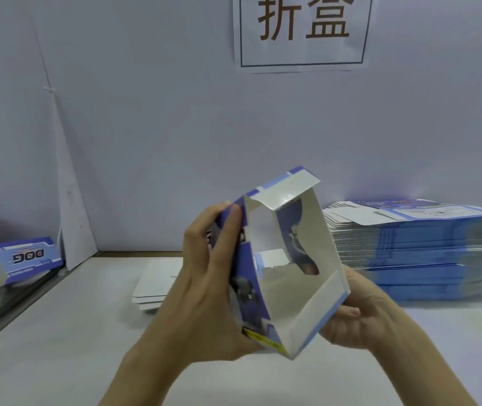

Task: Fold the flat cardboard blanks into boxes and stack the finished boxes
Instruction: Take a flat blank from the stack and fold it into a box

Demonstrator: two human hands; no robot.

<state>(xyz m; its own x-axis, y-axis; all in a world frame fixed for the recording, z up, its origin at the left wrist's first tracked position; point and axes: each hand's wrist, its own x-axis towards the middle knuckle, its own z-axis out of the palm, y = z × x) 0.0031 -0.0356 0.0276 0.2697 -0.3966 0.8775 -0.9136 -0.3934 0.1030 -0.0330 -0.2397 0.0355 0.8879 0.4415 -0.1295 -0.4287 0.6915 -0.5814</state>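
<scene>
Half-folded box [307, 306], centre: thin cardboard. Its outer faces are printed blue and purple with a light gloss, and its inner faces are plain white, with a faint sheen on the top flap. Stack of flat blanks [421, 247], right: the same printed card, its edges showing as fine layered sheets. White sheets [155, 285], far centre: unprinted card, matt. Finished box [29, 256], left: glossy printed card. Worktop [58, 332]: white, smooth, matt. Backdrop [160, 127]: pale matt board. Sign [301, 54]: white matt paper.

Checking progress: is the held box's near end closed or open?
Open. The box is squared into a tube; the table shows through it, and its top flap stands unfolded.
</scene>
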